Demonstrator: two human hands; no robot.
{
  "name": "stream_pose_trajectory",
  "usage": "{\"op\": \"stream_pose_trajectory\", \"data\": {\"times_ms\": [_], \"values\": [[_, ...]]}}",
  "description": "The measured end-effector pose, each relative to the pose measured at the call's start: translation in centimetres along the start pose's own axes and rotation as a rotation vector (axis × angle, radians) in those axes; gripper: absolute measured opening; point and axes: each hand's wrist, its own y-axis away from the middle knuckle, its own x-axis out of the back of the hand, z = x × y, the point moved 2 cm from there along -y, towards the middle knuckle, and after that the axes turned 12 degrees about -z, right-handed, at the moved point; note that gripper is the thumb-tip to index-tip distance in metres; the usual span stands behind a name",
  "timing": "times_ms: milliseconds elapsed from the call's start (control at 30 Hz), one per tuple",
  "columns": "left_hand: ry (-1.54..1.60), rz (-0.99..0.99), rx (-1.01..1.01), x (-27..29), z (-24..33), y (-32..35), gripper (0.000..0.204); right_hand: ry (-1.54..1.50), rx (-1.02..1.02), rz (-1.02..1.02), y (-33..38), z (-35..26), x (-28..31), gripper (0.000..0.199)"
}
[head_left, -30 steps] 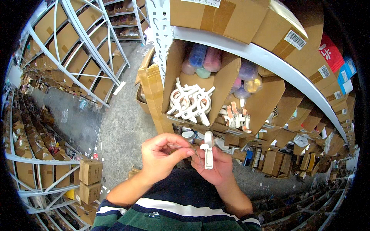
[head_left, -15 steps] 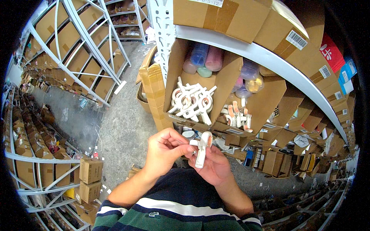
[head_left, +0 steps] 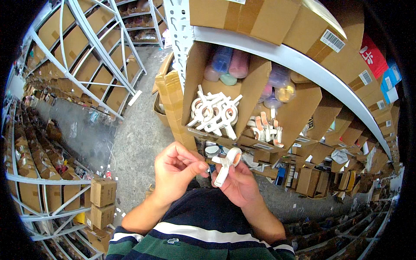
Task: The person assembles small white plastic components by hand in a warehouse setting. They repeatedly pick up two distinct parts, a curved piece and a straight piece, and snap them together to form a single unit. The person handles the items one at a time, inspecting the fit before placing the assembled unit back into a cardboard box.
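My right hand (head_left: 241,187) holds a large white plastic clip (head_left: 226,167) with an orange-brown pad inside its round jaw, handles pointing down toward me. Left of it, my left hand (head_left: 177,170) has thumb and forefinger pinched together, a little apart from the clip. Whatever those fingertips hold, if anything, is too small to make out. Ahead, a cardboard bin (head_left: 255,89) contains a heap of similar white clips (head_left: 214,113), with rolled blue, pink and green bundles behind them. More clips (head_left: 265,129) with orange-brown pads lie in the neighbouring bin to the right.
A white metal shelf beam (head_left: 260,42) runs above the bins, and closed cartons (head_left: 242,19) sit on it. The perforated upright (head_left: 178,34) stands left of the bins beside a taped carton (head_left: 172,102). Farther left are the concrete aisle (head_left: 136,134), more racks and stacked boxes (head_left: 103,193).
My left hand has drawn back slightly to the left, away from the clip. The clip has tilted a little in my right hand, its handles swinging left.
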Motion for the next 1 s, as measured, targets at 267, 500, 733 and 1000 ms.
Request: {"op": "stream_pose_trajectory", "data": {"times_ms": [267, 500, 733, 1000], "values": [[-0.262, -0.098, -0.188, -1.5, 0.7, 1.2, 0.021, 0.068, 0.003, -0.091, 0.4, 0.0, -0.6, 0.031], [-0.207, -0.147, -0.348, -1.3, 1.3, 2.7, 0.023, 0.196, 0.040, -0.302, 0.2, -0.3, -1.4, 0.026], [-0.207, -0.187, -0.411, -0.4, 1.1, 3.2, 0.026, 0.298, 0.045, -0.305, 0.4, -0.5, -1.8, 0.028], [-0.259, -0.101, -0.373, -0.2, 1.0, 3.3, 0.015, 0.637, 0.067, -0.140, 0.8, -0.3, -1.0, 0.028]]}}
